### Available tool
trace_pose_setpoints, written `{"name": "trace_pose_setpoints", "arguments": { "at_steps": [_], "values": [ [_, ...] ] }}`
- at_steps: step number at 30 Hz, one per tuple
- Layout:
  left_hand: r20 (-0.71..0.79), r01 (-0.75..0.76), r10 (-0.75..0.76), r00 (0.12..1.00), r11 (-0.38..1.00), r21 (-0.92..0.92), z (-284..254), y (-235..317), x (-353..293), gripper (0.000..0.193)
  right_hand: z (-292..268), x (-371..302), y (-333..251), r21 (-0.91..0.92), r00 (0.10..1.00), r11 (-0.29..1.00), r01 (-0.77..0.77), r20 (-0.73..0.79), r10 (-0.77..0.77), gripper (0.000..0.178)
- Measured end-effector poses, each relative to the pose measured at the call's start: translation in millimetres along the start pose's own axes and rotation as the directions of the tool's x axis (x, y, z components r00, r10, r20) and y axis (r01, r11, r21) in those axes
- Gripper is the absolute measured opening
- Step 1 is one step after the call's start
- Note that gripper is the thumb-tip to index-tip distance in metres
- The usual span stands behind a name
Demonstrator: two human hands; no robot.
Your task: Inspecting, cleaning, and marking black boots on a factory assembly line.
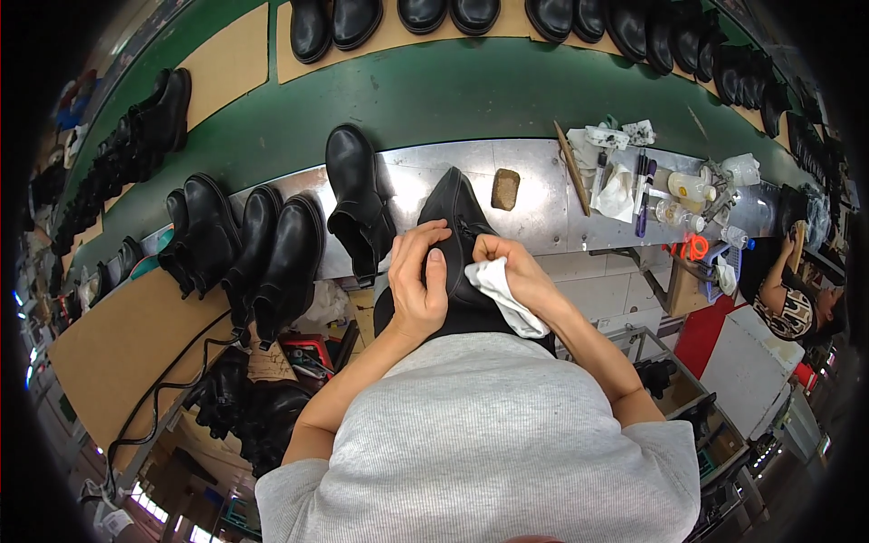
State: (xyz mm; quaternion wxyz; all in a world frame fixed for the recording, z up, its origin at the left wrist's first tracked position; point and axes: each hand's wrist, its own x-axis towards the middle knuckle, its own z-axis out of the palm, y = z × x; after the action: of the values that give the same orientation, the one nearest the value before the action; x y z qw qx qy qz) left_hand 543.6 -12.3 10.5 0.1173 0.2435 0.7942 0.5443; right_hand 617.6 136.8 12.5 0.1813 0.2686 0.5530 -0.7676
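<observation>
In front of me a black pointed-toe boot [450,201] lies over the bench edge, its toe away from me and its shaft toward my body. My left hand [419,282] grips the left side of the shaft, fingers curved over the leather and thumb raised. A folded white cloth [503,294] is pinched in my right hand [518,271], whose fingertips press against the boot's right side. Just left of it, another black boot [351,167] rests on the metal strip. Beyond the right hand sits a small brown block [506,190].
Several black boots [299,237] stand at left by a brown board [136,348]. More boots [358,20] line the far side of the green bench [416,95]. At right lie a wooden stick [572,167], pens, bottles [679,215] and orange-handled scissors [695,246]. Another person [786,294] works far right.
</observation>
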Motion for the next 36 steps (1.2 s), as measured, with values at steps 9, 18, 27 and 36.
{"name": "trace_pose_setpoints", "arguments": {
  "at_steps": [9, 18, 27, 36],
  "values": [
    [-0.005, -0.009, 0.009, 1.000, 1.000, -0.019, 0, -4, -2, 0.027, 4, 8, -1, -0.004, 0.991, 1.000, -0.016, -0.136, 0.015, 0.005],
    [-0.039, 0.033, -0.037, 0.999, 0.995, -0.092, 4, -6, -5, 0.031, -7, 4, 10, 0.147, 0.996, 0.989, 0.027, -0.082, -0.015, 0.004],
    [-0.014, 0.061, -0.063, 0.998, 0.992, -0.113, 8, -1, 1, 0.033, -102, 38, 5, -0.566, 0.611, 0.785, 0.251, -0.536, -0.582, 0.020],
    [0.018, 0.043, -0.043, 0.999, 0.998, -0.045, 8, 3, 0, 0.038, -242, 22, 48, -0.784, 0.351, 0.471, -0.403, -0.608, -0.712, 0.050]
  ]
}}
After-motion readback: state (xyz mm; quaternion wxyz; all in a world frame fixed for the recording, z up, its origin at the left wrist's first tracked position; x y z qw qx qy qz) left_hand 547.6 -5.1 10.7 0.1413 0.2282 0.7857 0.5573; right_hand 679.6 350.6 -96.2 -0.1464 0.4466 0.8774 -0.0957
